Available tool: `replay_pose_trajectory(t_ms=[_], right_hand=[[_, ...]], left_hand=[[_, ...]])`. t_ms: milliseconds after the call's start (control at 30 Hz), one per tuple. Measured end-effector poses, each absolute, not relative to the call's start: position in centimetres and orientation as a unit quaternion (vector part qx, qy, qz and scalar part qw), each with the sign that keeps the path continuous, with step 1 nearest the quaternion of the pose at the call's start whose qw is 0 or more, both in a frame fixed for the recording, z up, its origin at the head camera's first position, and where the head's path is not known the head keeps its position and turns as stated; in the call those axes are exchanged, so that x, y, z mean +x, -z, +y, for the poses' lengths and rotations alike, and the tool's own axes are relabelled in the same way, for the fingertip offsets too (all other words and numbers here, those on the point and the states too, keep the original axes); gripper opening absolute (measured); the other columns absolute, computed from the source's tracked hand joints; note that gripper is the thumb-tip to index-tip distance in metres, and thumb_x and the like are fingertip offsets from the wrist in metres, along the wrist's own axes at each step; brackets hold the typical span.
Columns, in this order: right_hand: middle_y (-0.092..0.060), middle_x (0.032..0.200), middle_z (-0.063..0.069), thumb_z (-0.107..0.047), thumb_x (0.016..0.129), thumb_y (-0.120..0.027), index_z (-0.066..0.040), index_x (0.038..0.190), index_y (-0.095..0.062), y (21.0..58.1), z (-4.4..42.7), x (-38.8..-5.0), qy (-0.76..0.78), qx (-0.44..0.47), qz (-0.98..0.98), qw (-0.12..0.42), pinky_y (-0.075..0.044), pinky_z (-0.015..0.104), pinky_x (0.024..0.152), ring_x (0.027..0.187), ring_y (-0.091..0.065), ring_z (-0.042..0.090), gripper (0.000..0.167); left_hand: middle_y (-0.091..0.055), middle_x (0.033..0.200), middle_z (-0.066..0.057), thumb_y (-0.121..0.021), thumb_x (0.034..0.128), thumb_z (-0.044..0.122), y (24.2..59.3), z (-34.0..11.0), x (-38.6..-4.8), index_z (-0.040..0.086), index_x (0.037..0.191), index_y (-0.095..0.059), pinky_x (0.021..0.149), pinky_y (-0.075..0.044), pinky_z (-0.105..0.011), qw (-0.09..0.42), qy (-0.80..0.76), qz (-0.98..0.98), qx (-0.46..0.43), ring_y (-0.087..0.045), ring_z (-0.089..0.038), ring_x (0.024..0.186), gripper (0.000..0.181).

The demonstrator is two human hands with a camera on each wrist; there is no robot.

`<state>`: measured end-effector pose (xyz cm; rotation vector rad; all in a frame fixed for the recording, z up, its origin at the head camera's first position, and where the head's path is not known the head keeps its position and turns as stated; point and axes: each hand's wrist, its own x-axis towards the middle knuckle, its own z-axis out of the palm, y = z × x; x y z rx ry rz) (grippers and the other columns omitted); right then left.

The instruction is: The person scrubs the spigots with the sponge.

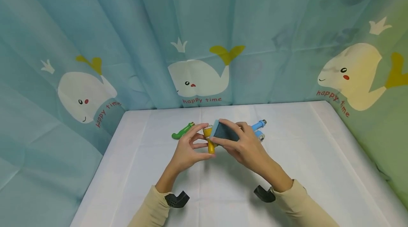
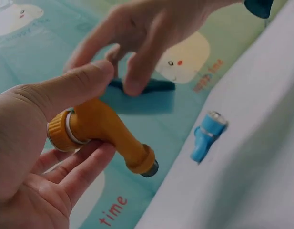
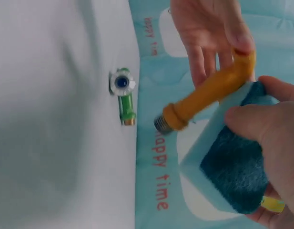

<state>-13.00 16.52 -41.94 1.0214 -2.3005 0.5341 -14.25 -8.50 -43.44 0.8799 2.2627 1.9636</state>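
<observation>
Your left hand [image 1: 188, 151], near the middle of the head view, grips a yellow tap [image 2: 108, 121] between the thumb and the other fingers [image 2: 92, 174]; in the left wrist view the thumb lies across the top of it and the others reach underneath. The tap's ribbed collar sits close to your palm, and its long arm slants toward the lower right of that frame, ending in a dark tip; the right wrist view shows screw threads on that end. Just right of it in the head view, your right hand [image 1: 243, 145] pinches a sponge [image 3: 237, 167], thumb on one face and other fingers around the edges. The sponge has a pale blue layer and a darker, rougher layer, and in the head view the pale layer is turned toward the tap. The two overlap there, and you cannot tell whether they touch. Farther out, a green tap [image 1: 182, 132] lies on the white worktop [image 1: 318, 156], left of your left hand, while a blue tap [image 1: 257, 126] lies to the right, partly hidden behind your right hand. Toward the bottom of the head view, black cuff pieces [image 1: 177, 199] sit at your beige sleeves [image 1: 149, 207]. Across the top hangs a blue-green curtain [image 1: 261, 74] printed with white whales and "happy time".
</observation>
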Motion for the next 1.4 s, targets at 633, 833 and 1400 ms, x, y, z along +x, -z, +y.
replay_pose_trajectory(t_ms=[633, 833, 1400], right_hand=[[-0.038, 0.159, 0.014, -0.016, 0.086, -0.085, -0.03, 0.138, -0.067, 42.1, 16.1, -13.5, -0.265, 0.353, -0.857, 0.265, -0.058, 0.051, 0.081, 0.107, -0.055, 0.039, 0.057], [-0.04, 0.157, 0.019, -0.014, 0.085, -0.085, -0.024, 0.139, -0.066, 42.2, 15.9, -13.7, -0.309, 0.341, -0.848, 0.262, -0.057, 0.052, 0.082, 0.115, -0.054, 0.039, 0.058], [-0.037, 0.159, 0.013, -0.011, 0.095, -0.074, -0.021, 0.148, -0.057, 41.1, 16.4, -13.3, -0.423, 0.314, -0.835, 0.158, -0.06, 0.046, 0.084, 0.116, -0.058, 0.03, 0.056]], left_hand=[[-0.047, 0.149, -0.01, -0.09, 0.0711, -0.009, 43.7, -8.2, -14.1, 0.007, 0.149, -0.05, 0.089, -0.061, -0.038, -0.011, -0.621, 0.724, 0.301, -0.063, -0.035, 0.112, 0.089], [-0.048, 0.149, -0.009, -0.091, 0.0693, -0.009, 43.7, -8.3, -14.1, 0.008, 0.149, -0.05, 0.09, -0.061, -0.037, -0.013, -0.622, 0.723, 0.301, -0.062, -0.034, 0.113, 0.091], [-0.039, 0.158, -0.01, -0.083, 0.0736, -0.018, 43.4, -8.6, -13.6, 0.007, 0.152, -0.043, 0.1, -0.055, -0.042, 0.031, -0.645, 0.682, 0.344, -0.056, -0.038, 0.123, 0.092]])
